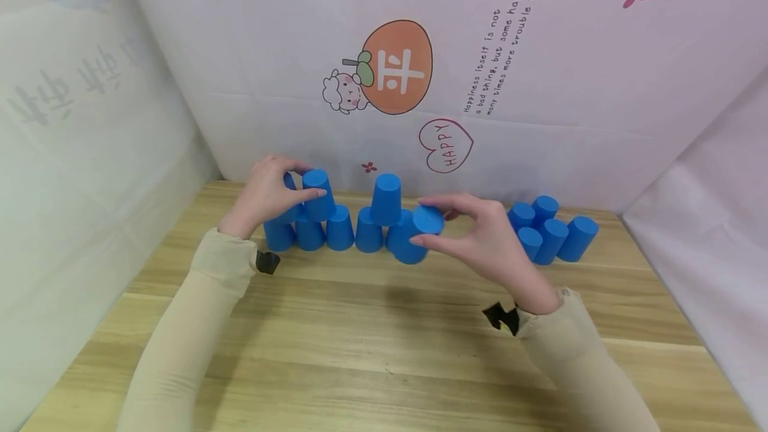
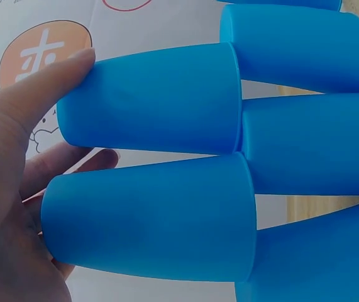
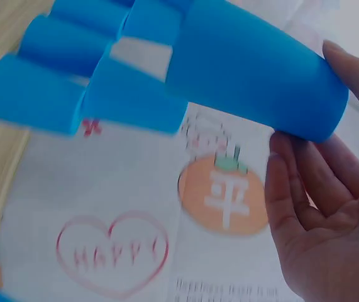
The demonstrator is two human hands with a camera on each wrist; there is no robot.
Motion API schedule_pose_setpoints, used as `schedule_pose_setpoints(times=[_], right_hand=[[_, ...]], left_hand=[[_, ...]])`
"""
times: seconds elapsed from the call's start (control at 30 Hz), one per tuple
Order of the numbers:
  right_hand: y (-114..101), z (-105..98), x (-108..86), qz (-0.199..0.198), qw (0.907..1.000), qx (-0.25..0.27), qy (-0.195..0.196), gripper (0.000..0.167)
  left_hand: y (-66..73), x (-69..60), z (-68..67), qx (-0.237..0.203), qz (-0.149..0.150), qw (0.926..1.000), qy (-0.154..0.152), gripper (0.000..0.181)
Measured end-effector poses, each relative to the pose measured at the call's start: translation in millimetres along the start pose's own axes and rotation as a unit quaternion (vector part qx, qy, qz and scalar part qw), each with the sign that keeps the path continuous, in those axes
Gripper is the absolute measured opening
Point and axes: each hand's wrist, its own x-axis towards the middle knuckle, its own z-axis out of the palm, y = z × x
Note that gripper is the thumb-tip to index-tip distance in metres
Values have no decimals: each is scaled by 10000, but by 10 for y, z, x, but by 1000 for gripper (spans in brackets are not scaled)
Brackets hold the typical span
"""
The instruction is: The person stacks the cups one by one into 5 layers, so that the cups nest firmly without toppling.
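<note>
Upside-down blue cups stand in a row, with more cups on top. My left hand [image 1: 267, 195] holds an upper-level cup [image 1: 319, 200] between thumb and fingers at the left end; its rim meets the lower cups [image 1: 310, 235]. Beside it, another upper cup [image 2: 148, 220] lies close to the fingers in the left wrist view. An upper cup [image 1: 387, 200] stands farther right, untouched. My right hand [image 1: 480, 239] pinches a tilted cup [image 3: 254, 69] near its narrow base, in front of the row's right end. That cup partly hides a lower cup [image 1: 396, 229].
Several more blue cups [image 1: 551, 242] stand upside down in a group to the right, beyond my right hand. The wooden table [image 1: 372, 352] ends at a printed cloth backdrop [image 1: 270, 85]. White cloth [image 1: 78, 172] hangs along the left side.
</note>
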Motion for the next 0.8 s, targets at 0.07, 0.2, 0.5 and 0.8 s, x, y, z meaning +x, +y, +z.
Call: schedule_pose_setpoints(times=[0.07, 0.2, 0.5, 0.8], right_hand=[[-48, 90, 125, -166, 9997, 172, 27, 49], [-128, 229, 397, -374, 9983, 420, 157, 50], [-80, 454, 924, 84, 9995, 172, 268, 53], [130, 688, 1203, 346, 9982, -193, -453, 51]], left_hand=[[-9, -3, 3, 0, 30, 10000, 17, 57], [-25, -9, 7, -42, 45, 10000, 38, 57], [-48, -22, 0, -143, 104, 9998, 85, 56], [-63, -11, 12, -238, 144, 9996, 100, 58]])
